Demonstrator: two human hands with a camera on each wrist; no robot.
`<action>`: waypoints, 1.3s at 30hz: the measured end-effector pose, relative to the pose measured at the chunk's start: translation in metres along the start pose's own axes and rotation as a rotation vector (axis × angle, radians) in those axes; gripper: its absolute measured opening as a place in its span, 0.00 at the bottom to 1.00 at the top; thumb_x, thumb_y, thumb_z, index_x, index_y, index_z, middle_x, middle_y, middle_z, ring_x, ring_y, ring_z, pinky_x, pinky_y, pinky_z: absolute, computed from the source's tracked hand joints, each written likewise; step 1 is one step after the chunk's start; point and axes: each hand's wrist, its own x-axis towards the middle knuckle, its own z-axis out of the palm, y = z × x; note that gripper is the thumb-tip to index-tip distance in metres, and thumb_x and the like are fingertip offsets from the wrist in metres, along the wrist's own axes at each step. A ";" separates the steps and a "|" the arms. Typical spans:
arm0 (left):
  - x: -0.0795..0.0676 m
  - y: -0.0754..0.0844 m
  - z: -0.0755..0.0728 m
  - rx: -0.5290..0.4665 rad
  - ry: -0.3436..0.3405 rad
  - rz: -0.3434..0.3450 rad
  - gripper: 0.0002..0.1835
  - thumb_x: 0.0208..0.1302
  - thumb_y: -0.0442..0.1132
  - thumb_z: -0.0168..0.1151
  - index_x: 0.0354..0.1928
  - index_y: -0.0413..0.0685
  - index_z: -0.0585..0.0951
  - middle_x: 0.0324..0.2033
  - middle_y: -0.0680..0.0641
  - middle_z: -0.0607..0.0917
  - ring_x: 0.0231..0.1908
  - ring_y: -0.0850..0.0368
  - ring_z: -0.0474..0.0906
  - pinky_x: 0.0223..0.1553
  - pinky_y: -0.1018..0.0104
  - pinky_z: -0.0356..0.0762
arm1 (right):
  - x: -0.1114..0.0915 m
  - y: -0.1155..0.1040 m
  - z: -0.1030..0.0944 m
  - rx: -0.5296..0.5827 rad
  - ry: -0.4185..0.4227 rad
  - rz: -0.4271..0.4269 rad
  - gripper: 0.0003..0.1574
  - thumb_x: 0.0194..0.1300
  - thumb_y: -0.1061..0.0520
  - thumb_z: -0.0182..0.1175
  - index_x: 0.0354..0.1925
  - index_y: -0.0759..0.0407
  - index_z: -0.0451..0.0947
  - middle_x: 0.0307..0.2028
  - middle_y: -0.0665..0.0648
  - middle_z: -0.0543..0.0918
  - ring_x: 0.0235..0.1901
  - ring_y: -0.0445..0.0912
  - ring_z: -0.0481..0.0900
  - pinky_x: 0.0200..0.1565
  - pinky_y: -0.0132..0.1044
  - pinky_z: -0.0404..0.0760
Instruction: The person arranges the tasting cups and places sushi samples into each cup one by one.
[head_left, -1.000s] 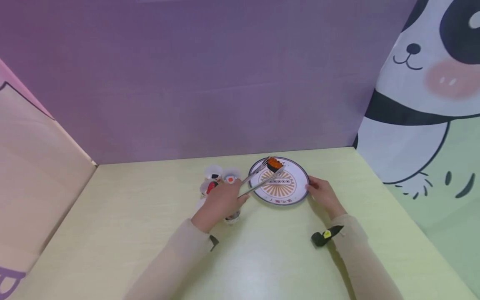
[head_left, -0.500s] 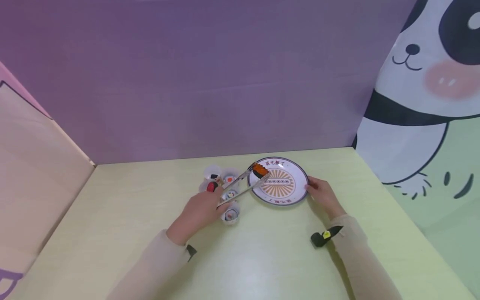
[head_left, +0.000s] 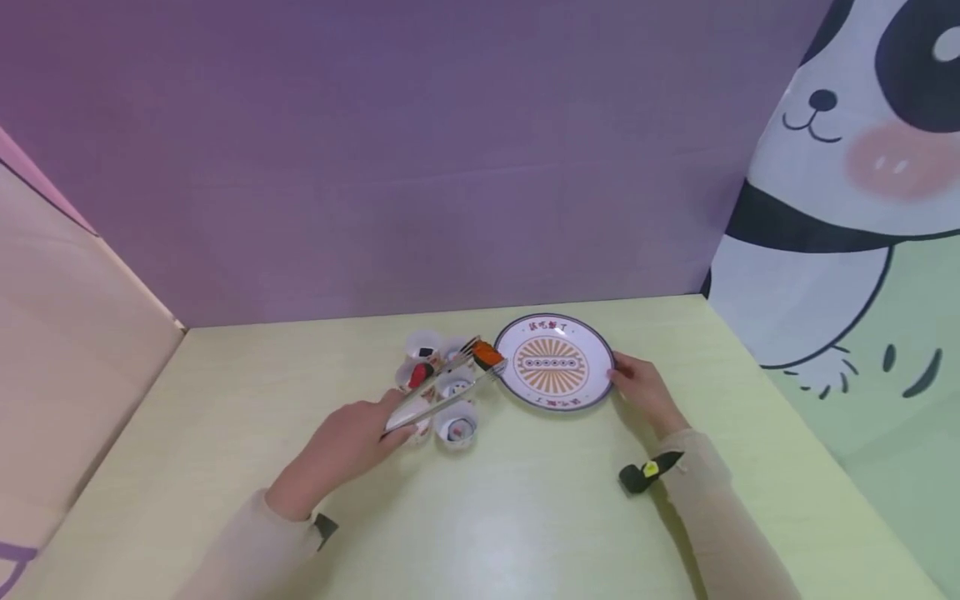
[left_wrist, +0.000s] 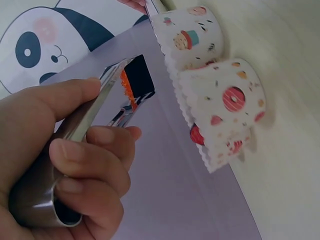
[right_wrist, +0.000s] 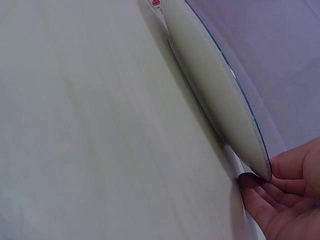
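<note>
My left hand (head_left: 341, 442) grips metal tongs (left_wrist: 84, 116), fingers curled round their arms in the left wrist view. Between the tongs' tips sits a toy-like piece of sushi (head_left: 487, 356), orange roe on top with a black wrap (left_wrist: 140, 76). It hangs over the gap between the paper cups (head_left: 456, 427) and the plate's left rim. The white plate (head_left: 583, 375) has a dark rim and an orange sunburst. At its right edge my right hand (head_left: 647, 393) pinches the rim, thumb on one face and fingers on the other in the right wrist view (right_wrist: 290, 192).
Several small patterned cups stand grouped left of the plate, with small pieces inside, one of them red-topped (head_left: 420, 375). A purple wall panel (head_left: 420, 183) rises behind the pale table (head_left: 540, 517). A panda-printed panel (head_left: 817, 308) borders the right side.
The left hand has drawn the tongs and the roe sushi leftward and toward me, from over the plate to beside the cups. The right hand stays at the plate's rim.
</note>
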 end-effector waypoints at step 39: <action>-0.079 -0.064 -0.007 0.074 0.123 0.092 0.16 0.61 0.48 0.63 0.45 0.53 0.71 0.15 0.62 0.63 0.16 0.70 0.57 0.16 0.72 0.58 | 0.002 0.002 0.001 -0.012 0.007 0.005 0.29 0.71 0.62 0.47 0.67 0.71 0.56 0.64 0.72 0.64 0.66 0.62 0.59 0.64 0.53 0.59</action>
